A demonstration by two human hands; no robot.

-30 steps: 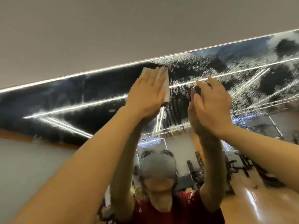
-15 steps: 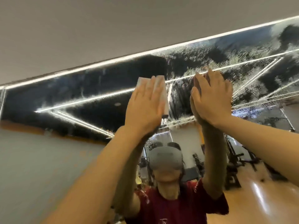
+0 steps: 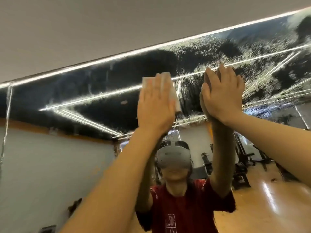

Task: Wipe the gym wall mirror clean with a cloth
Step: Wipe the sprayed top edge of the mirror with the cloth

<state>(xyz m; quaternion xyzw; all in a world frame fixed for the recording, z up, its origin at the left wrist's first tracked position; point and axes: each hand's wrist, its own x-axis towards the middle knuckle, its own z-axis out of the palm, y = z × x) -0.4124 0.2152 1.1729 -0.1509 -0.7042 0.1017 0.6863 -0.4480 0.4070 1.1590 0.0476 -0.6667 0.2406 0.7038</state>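
We press the white cloth [image 3: 175,96] flat against the gym wall mirror [image 3: 94,91] with our left hand [image 3: 155,105], fingers straight and together over it; only the cloth's top and right edges show past the hand. Just beside it, our right hand [image 3: 222,96] lies flat on the glass with fingers extended, holding nothing. Both hands sit high on the mirror, a little below its bright top edge [image 3: 151,47], where the plain wall [image 3: 117,22] begins. Right of the cloth the glass is speckled with spray droplets [image 3: 210,46]; left of it the surface looks darker and smoother, running well out to the left. Below, the reflection shows gym machines [image 3: 242,167] and a shiny floor [image 3: 269,199].
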